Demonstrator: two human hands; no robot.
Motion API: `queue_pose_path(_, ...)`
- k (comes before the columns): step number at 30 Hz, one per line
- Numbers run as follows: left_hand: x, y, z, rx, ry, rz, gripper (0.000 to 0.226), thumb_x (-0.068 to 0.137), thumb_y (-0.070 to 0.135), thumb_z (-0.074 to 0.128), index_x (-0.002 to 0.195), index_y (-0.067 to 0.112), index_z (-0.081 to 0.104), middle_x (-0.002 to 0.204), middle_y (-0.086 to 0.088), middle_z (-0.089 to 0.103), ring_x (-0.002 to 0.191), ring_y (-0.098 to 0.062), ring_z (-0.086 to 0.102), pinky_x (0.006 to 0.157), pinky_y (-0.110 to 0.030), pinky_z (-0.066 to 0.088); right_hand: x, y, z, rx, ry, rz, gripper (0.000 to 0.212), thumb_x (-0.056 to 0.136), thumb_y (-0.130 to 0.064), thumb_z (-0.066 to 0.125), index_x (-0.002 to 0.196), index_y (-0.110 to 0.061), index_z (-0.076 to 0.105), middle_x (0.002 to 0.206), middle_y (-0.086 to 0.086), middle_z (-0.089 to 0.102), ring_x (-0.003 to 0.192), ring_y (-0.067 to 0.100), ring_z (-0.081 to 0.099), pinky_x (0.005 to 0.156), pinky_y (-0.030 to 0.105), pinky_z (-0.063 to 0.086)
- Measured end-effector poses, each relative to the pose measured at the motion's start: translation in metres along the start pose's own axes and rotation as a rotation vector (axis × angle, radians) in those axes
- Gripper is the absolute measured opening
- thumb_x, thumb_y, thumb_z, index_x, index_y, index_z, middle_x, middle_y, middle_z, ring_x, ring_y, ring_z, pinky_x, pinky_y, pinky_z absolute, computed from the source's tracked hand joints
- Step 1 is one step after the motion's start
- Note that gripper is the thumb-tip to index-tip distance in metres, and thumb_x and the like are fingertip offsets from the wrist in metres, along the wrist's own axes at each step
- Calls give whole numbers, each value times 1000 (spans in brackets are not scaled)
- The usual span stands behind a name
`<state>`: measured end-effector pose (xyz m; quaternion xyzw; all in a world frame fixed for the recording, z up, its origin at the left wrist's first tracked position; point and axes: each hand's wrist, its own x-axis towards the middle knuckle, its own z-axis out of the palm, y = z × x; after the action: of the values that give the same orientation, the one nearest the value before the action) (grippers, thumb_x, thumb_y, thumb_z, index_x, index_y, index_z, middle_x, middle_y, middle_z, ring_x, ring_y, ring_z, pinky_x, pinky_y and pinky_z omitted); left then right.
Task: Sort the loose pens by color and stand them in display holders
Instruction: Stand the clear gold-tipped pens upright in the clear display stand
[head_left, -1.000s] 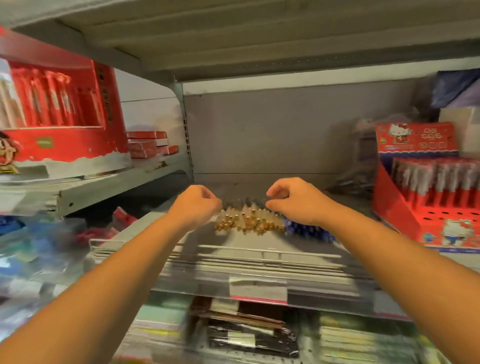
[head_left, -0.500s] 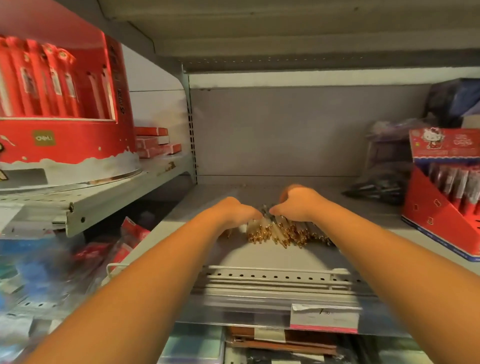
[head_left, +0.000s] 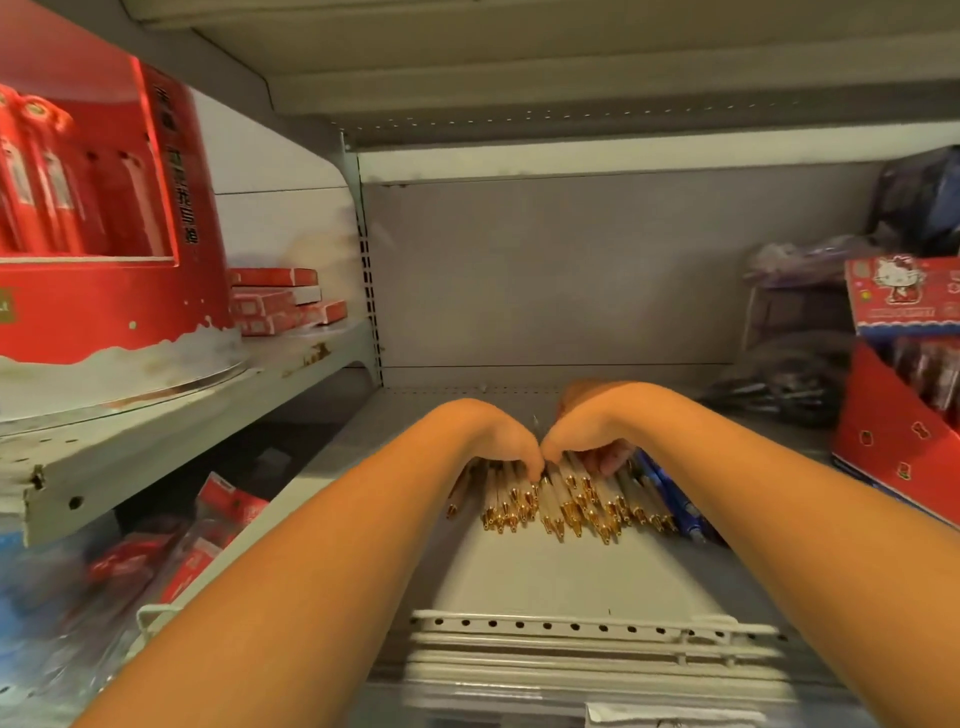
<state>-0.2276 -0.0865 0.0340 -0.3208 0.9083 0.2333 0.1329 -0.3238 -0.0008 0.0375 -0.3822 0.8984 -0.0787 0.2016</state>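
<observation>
Both hands meet over a heap of white pens (head_left: 561, 501) with gold tips, which lies loose in the middle of the grey shelf (head_left: 540, 577), the tips fanned out toward the camera. The left hand (head_left: 496, 441) bends down at the wrist onto the left part of the heap, and its thumb touches the barrels. Its fingers are hidden behind the back of the hand, so I cannot tell whether they close round any pens. The right hand (head_left: 587, 428) sits just beside it, knuckle against knuckle. Its fingers (head_left: 608, 460) curl back under the palm and clench a bunch of the white pens.

A few blue pens (head_left: 675, 496) lie against the right edge of the heap, partly under the right forearm.

At the right of the shelf stands a red Hello Kitty display box (head_left: 898, 415) with pens upright in it (the detail is blurred). A clear bag of dark pens (head_left: 779, 395) lies just behind its left side.

On the higher shelf to the left sit a large red display carton (head_left: 104, 291) and a stack of small red boxes (head_left: 280, 304).
</observation>
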Motion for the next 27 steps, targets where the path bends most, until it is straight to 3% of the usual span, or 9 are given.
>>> queue_pose_path(4,10,2,0,84,-63,-10,24,94,21,52,73,9,48,61,-7,47,35,-16,45,38,-13,39,4,0,-5,-27,-32,-2,9,86,-22,57,88,-14,57,82,5,59,70,18,59,61,24,53)
queue_pose_path(7,15,5,4,166,-110,-13,19,92,14,48,79,3,57,50,-10,59,28,-18,52,34,-19,44,6,-1,-2,-68,-41,-4,13,89,-29,52,87,-16,57,78,3,58,67,17,55,59,24,49)
queue_pose_path(11,16,5,-1,179,-103,-41,27,96,24,53,75,6,54,35,-5,54,24,-15,50,33,-20,46,7,2,1,-74,-7,-55,15,91,-33,56,86,-19,57,81,2,58,70,17,55,67,28,48)
queue_pose_path(16,22,8,1,238,-90,-44,20,90,16,50,77,3,56,39,-6,58,29,-15,55,33,-22,46,3,0,1,-186,134,-111,20,89,-30,65,90,-14,54,80,2,56,68,13,55,63,25,49)
queue_pose_path(19,28,9,4,306,-106,-48,21,85,11,48,68,1,57,47,-11,60,34,-19,56,39,-18,47,3,-7,5,-272,194,-107,25,86,-29,68,78,-14,49,78,2,54,66,14,53,58,25,47)
queue_pose_path(23,30,7,6,362,-143,-56,24,84,8,46,63,0,56,41,-8,59,31,-16,55,38,-16,47,2,-11,8,-305,187,-100,31,83,-33,73,74,-14,50,77,3,56,64,15,55,52,27,44)
queue_pose_path(27,29,0,4,295,-163,-97,24,85,12,48,69,0,61,48,-12,64,37,-21,61,40,-24,52,-3,-15,10,-310,174,-76,31,84,-33,72,75,-13,51,79,4,59,61,16,56,51,27,47)
